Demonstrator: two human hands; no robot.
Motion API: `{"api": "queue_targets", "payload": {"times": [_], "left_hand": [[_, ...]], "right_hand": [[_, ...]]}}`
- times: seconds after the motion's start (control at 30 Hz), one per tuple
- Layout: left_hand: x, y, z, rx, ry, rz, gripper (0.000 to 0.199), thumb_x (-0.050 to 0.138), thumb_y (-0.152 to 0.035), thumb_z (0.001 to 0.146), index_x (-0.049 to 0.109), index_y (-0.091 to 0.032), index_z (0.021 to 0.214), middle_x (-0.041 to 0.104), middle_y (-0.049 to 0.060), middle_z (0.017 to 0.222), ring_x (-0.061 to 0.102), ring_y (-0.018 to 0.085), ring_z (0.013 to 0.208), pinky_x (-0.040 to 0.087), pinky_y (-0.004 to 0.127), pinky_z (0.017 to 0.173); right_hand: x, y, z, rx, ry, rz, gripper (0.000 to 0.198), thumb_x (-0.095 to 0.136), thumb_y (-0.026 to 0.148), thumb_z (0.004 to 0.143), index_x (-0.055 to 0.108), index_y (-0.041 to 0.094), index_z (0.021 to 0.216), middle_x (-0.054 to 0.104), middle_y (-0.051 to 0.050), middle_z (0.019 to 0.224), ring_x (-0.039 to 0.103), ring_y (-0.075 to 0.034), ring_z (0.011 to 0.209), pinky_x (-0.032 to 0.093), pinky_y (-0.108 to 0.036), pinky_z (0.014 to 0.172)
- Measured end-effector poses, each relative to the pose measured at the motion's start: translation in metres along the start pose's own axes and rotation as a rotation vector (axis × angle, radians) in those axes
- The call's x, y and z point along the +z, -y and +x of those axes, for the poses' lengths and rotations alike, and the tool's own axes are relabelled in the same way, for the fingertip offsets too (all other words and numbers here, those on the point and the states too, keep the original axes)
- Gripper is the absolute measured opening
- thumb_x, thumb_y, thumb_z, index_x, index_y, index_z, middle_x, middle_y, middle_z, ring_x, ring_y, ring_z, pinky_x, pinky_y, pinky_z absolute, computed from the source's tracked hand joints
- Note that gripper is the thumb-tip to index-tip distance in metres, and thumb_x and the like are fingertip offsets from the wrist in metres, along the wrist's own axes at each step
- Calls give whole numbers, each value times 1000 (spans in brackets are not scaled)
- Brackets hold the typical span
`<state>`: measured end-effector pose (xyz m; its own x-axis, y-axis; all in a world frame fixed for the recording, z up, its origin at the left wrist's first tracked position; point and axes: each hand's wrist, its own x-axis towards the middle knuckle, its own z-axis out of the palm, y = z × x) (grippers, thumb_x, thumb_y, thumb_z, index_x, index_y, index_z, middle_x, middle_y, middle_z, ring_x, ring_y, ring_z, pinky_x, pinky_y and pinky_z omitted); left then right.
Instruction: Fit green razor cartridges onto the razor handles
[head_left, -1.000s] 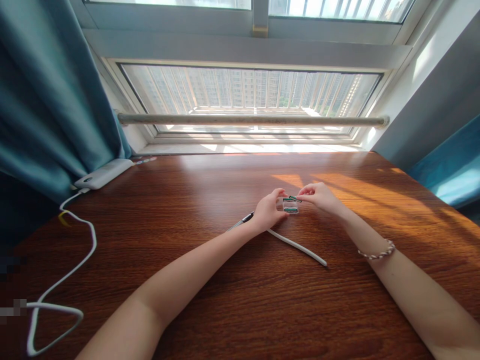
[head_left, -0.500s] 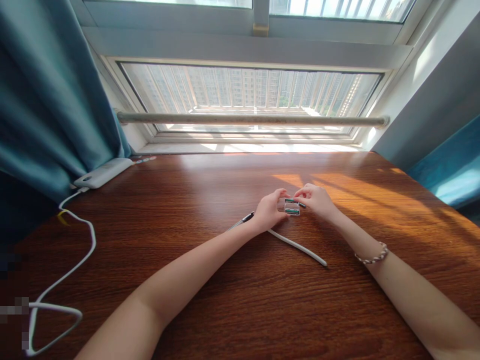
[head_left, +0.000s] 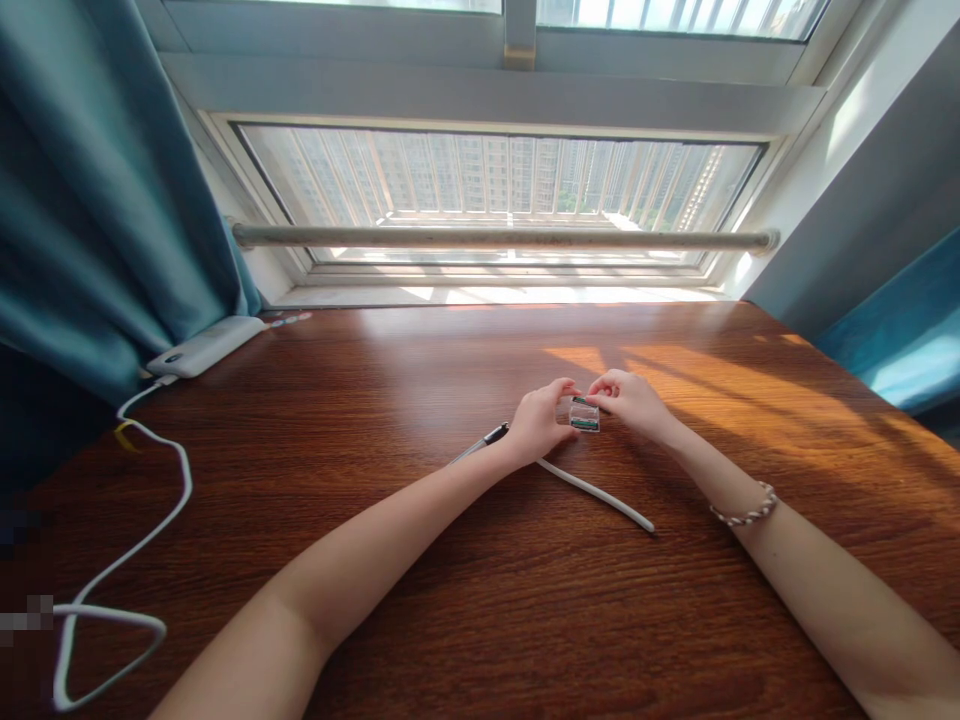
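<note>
My left hand (head_left: 534,425) is curved around the left side of a small clear plastic box (head_left: 585,411) on the table, thumb at its near edge and fingers at its far edge. One small dark green stick (head_left: 585,425) lies along the box's near side. Another green stick (head_left: 579,400) shows at the far side, its right end hidden under the pinched fingertips of my right hand (head_left: 624,396). The exact kind of these sticks is too small to tell.
A white rod-like piece (head_left: 596,492) lies nearer me; a dark-tipped slim tool (head_left: 495,434) is partly behind my left wrist. At the far left, a white power strip or charger (head_left: 210,346) trails a white cable (head_left: 184,470). The brown table (head_left: 420,360) meets the window sill.
The green piece that stuck out to the right below my right fingers no longer shows there. My right fingertips have shifted slightly; my left hand stays on the box.
</note>
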<state>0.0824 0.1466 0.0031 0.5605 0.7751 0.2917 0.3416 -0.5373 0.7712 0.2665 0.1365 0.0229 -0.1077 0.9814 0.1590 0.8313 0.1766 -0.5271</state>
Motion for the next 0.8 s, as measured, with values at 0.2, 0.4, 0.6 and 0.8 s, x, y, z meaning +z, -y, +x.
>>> {"api": "queue_targets", "payload": {"times": [0.2, 0.4, 0.6, 0.8], "left_hand": [[0, 2, 0, 3, -10, -7, 62, 68, -17, 54, 45, -21, 111, 58, 6, 111, 53, 21, 103, 39, 33, 90], [1, 2, 0, 0, -1, 17, 61, 69, -20, 55, 44, -20, 111, 58, 7, 111, 53, 22, 103, 38, 35, 90], [1, 2, -1, -78, -18, 109, 63, 70, -23, 57, 43, -21, 114, 58, 8, 114, 51, 24, 106, 30, 42, 96], [3, 2, -3, -107, 36, 217, 56, 64, -27, 65, 41, -21, 116, 52, 10, 121, 42, 25, 116, 16, 50, 101]], "right_hand": [[2, -1, -1, -6, 71, -1, 21, 57, 36, 68, 68, 19, 71, 57, 0, 60, 49, -11, 57, 33, -21, 50], [5, 6, -4, -8, 40, -50, 18, 57, 36, 68, 69, 23, 71, 59, 0, 69, 50, -12, 64, 34, -22, 57], [2, -7, -1, 111, -64, -91, 26, 51, 40, 73, 67, 20, 78, 62, -4, 76, 54, -15, 69, 37, -24, 59], [5, -23, 1, 154, 20, -70, 25, 64, 41, 60, 66, 20, 75, 65, -2, 73, 57, -14, 65, 40, -23, 56]]}}
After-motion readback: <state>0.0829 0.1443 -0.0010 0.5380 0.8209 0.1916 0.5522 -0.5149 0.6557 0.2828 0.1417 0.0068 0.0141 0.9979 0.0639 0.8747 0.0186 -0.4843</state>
